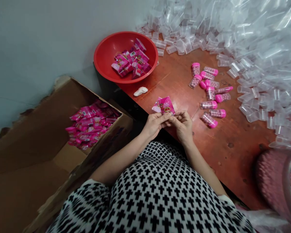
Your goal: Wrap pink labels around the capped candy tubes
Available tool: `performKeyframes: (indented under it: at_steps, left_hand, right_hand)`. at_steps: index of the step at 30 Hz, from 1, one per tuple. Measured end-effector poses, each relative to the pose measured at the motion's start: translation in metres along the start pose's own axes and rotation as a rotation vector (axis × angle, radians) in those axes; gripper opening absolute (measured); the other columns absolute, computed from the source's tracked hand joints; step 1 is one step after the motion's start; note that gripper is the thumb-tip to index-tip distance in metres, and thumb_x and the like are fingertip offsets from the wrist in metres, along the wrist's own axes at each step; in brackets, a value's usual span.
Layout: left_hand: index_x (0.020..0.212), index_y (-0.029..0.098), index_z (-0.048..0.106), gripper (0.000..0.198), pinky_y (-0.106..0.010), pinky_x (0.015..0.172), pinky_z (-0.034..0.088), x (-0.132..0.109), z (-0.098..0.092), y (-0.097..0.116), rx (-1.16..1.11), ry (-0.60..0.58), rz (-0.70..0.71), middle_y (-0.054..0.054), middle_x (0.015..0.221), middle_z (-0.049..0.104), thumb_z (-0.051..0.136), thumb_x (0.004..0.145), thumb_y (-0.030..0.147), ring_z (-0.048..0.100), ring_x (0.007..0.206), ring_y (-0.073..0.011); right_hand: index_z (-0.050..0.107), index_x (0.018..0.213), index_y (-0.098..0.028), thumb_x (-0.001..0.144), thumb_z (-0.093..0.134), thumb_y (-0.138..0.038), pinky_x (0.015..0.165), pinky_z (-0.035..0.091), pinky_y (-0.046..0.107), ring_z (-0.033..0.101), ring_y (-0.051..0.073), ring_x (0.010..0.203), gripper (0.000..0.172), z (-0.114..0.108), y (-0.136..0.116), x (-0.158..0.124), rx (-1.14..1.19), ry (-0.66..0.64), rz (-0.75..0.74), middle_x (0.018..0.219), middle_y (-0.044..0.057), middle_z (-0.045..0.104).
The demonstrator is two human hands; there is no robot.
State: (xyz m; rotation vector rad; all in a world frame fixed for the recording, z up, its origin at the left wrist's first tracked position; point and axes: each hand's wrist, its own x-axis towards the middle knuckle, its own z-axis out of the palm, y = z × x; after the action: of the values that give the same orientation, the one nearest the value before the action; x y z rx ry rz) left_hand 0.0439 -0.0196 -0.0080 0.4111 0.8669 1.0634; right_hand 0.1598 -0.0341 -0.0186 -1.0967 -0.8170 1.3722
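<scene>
Close to my body at the table's near edge, a pink printed packaging sleeve [167,105] is pinched by both hands at its lower side. My left hand [154,124] grips it from the left, thumb and fingers pressed together. From the right, my right hand [183,124] holds it with its thumb against the fingers. A second pink and pale wrapper [157,106] lies just behind and left of it. Right of my hands, several clear tubes with pink caps [209,105], filled with small pink beads, lie scattered on the brown table [218,142].
A red bowl [103,61] at the table's back left holds pink wrappers [132,60]. An open cardboard box [21,149] on the left contains many pink packs [91,124]. Empty clear tubes [257,94] are heaped at back right. A tub of pink beads [273,181] stands at right.
</scene>
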Motion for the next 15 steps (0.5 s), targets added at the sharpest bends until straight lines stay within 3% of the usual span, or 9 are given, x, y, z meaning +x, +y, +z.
performKeyframes:
  at_steps: [4,6,9,12,15]
  left_hand:
    - [0.072,0.011,0.070,0.029,-0.032,0.074,0.057,-0.018,-0.010,0.015,-0.055,0.089,0.138,-0.007,0.078,0.073,0.084,0.063,0.035,0.069,0.073,-0.0171]
    - [0.083,0.015,0.070,0.035,-0.036,0.086,0.056,-0.027,-0.027,0.029,-0.091,0.215,0.330,-0.008,0.094,0.075,0.073,0.073,0.049,0.071,0.090,-0.0209]
    - [0.108,0.022,0.067,0.052,-0.037,0.093,0.053,-0.031,-0.060,0.045,-0.011,0.414,0.587,-0.008,0.107,0.073,0.048,0.085,0.065,0.068,0.103,-0.0218]
    - [0.121,0.021,0.062,0.054,-0.042,0.097,0.051,-0.018,-0.076,0.041,0.263,0.452,0.630,-0.012,0.114,0.071,0.050,0.087,0.061,0.068,0.106,-0.0242]
    - [0.119,0.019,0.066,0.048,-0.046,0.110,0.040,0.010,-0.071,0.024,0.856,0.341,0.698,-0.013,0.129,0.063,0.063,0.083,0.050,0.057,0.123,-0.0267]
  right_hand:
    - [0.054,0.088,-0.022,0.067,0.081,-0.034,0.054,0.056,0.022,0.064,0.009,0.054,0.037,0.007,-0.004,0.004,-0.019,-0.073,0.042,0.067,-0.007,0.067]
    - [0.054,0.086,-0.021,0.069,0.080,-0.036,0.052,0.055,0.022,0.064,0.010,0.053,0.034,0.007,-0.005,0.005,-0.049,-0.092,0.039,0.065,-0.006,0.067]
    - [0.055,0.081,-0.020,0.070,0.078,-0.039,0.048,0.054,0.021,0.064,0.010,0.050,0.031,0.003,-0.005,0.007,-0.093,-0.071,0.032,0.060,-0.006,0.065]
    - [0.057,0.078,-0.019,0.072,0.076,-0.041,0.046,0.052,0.020,0.063,0.010,0.048,0.030,0.001,-0.004,0.009,-0.114,-0.044,0.028,0.060,-0.006,0.064]
    - [0.057,0.077,-0.019,0.074,0.075,-0.042,0.045,0.052,0.021,0.063,0.010,0.047,0.029,0.002,-0.003,0.008,-0.144,-0.060,0.025,0.061,-0.005,0.064]
